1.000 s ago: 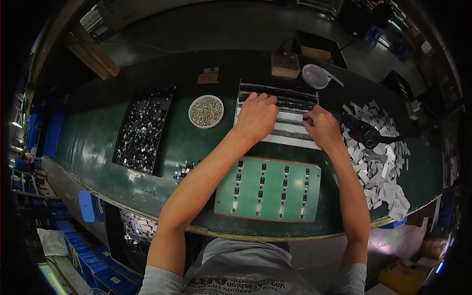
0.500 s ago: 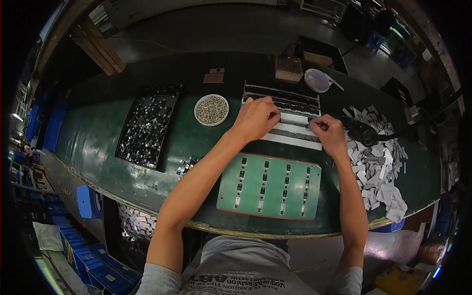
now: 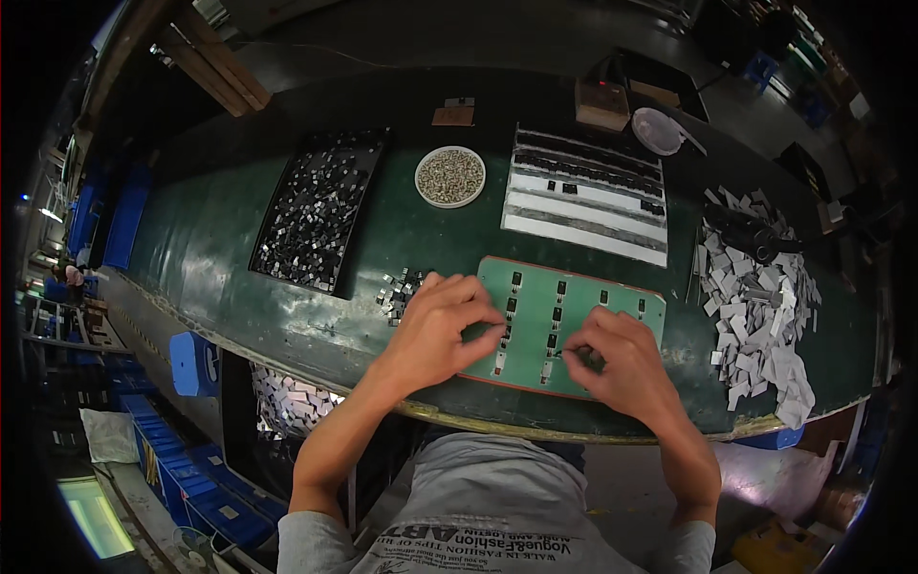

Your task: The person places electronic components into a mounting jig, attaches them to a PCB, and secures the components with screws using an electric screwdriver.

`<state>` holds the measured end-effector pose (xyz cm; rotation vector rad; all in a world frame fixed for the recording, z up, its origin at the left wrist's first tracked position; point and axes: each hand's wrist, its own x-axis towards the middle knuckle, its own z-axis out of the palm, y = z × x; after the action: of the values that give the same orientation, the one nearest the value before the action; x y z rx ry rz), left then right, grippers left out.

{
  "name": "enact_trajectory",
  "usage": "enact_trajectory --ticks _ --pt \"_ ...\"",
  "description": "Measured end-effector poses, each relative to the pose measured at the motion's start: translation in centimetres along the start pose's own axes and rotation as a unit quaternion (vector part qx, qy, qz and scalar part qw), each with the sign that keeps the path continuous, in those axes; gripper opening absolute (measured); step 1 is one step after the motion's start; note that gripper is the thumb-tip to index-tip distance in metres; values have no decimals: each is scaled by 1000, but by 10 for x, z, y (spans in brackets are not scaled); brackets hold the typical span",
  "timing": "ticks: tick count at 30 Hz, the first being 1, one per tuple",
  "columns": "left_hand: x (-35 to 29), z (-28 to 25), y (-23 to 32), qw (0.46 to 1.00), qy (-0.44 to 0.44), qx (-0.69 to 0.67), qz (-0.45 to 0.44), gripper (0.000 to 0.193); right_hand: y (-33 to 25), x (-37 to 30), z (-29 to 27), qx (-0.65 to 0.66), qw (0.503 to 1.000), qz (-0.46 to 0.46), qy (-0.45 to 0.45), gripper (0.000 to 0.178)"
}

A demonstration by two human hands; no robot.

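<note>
Green covers the board that lies right under my hands, tilted slightly on the dark green table, with columns of small black components on it. My left hand is over the board's left end, thumb and forefinger curled narrow with the tips by the left column; I cannot tell whether a part is pinched between them. My right hand covers the lower right of the board, thumb and forefinger close together beside the second column, and whether they grip anything is too small to see. Between the two hands, a pale piece sits at the second column's near end.

Just beyond my left hand is a small scatter of loose black parts; farther out and to its left, a black tray holds many more. Straight ahead of that hand stands a round white dish of tiny metallic pieces. Beyond my right hand lies a white panel with dark strips across it, and off to that hand's right spreads a heap of white flat pieces.
</note>
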<state>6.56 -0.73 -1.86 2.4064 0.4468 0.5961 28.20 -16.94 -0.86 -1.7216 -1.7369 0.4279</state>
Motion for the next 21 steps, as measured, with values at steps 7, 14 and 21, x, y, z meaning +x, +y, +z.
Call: enact_trajectory --ticks 7,14,21 --pt "-25 12 8 1000 12 -12 9 12 -11 -5 14 -31 999 -4 -22 14" --pt "-28 17 10 995 23 67 71 19 -22 -8 23 -140 990 -24 -2 13" --pt "-40 12 20 983 -44 133 117 17 -27 -21 25 -124 990 -65 -19 16"
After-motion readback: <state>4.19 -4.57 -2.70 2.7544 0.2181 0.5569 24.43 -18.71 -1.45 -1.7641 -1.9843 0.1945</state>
